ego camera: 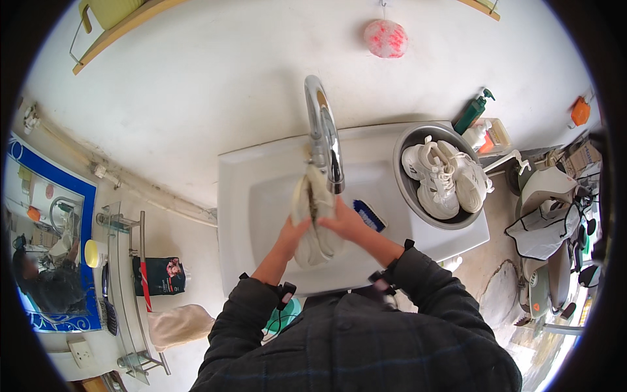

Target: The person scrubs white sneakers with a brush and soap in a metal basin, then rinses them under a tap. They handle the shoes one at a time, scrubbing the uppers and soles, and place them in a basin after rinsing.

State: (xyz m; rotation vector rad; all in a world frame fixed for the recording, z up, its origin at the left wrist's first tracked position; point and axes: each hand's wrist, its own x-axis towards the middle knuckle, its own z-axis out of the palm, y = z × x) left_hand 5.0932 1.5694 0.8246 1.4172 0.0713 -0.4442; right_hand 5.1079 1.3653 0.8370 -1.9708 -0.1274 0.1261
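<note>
Over the white sink [235, 235], both hands grip a cream-white shoe [321, 191] under the spout of the chrome faucet [316, 112]. My left hand [290, 237] holds its left side, and my right hand [347, 220] holds the right side. A dark gap runs lengthwise between the two pale halves; blur leaves it unclear whether this is one shoe or two pressed together. To the right of my right hand, a blue scrub brush [368, 215] lies in the sink. A metal basin [407, 193] on the sink's right side holds a pair of white sneakers [436, 191].
A green pump bottle [471, 113] and a white pump bottle [476, 134] stand behind the basin. On the left wall are a glass shelf [115, 274], a hanging towel [179, 326] and a blue-framed mirror [88, 210]. A scooter [548, 196] is at far right.
</note>
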